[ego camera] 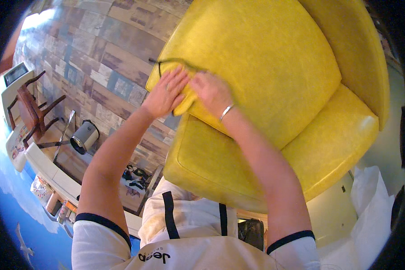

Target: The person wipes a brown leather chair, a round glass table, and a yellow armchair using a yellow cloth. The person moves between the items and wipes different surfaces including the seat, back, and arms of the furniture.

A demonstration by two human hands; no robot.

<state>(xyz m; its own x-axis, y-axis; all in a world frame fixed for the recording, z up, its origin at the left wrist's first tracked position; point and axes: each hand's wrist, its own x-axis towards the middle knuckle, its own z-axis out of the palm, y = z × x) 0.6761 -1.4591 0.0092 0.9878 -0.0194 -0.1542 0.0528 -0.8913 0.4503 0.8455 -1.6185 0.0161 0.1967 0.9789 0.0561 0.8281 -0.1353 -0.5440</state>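
A small yellow cloth or soft piece with dark edging (184, 107) lies on the front corner of the seat of a yellow leather-look armchair (256, 60). On its left part rests my left hand (167, 91), palm down, with a ring on one finger. My right hand (212, 88) is slightly blurred and bent over the right side of that piece, with a metal bracelet at the wrist. Whether its fingers pinch the piece is unclear. From the piece a thin dark cord or strap (180, 60) runs over the seat past my right fingertips.
The armchair's padded arm (216, 162) stands close before my body. Wood-patterned flooring (121, 50) lies to the left, with a grey bin (84, 136) and a brown wooden chair (30, 108). White plastic sheeting (371, 202) hangs at the lower right.
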